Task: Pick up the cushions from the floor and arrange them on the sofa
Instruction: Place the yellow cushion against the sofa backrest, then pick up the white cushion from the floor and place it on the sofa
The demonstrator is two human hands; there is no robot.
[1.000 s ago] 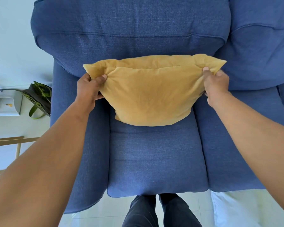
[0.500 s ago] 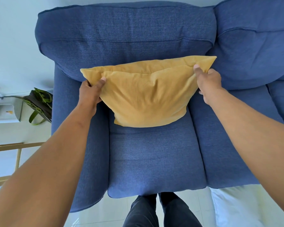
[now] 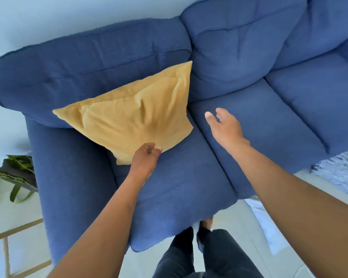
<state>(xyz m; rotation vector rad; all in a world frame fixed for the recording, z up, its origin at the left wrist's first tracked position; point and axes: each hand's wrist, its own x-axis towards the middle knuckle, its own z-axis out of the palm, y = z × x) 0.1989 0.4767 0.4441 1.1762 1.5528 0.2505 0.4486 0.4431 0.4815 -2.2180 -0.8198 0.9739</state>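
Observation:
A yellow cushion (image 3: 133, 119) leans against the back of the blue sofa (image 3: 179, 189), on the leftmost seat beside the armrest. My left hand (image 3: 146, 157) is at the cushion's lower edge, its fingers loosely curled and gripping nothing. My right hand (image 3: 223, 125) hovers open over the middle seat, to the right of the cushion and apart from it. No other cushion shows on the floor in this view.
A dark green bag (image 3: 14, 173) sits on the floor left of the armrest, with a wooden frame (image 3: 14, 231) in front of it. A patterned rug (image 3: 338, 173) and a white sheet (image 3: 265, 223) lie at the right. My legs (image 3: 199, 255) stand against the sofa front.
Both hands have let go of the cushion's top corners. The cushion now leans on the backrest. My left hand dropped to its lower edge, my right hand moved off to the right.

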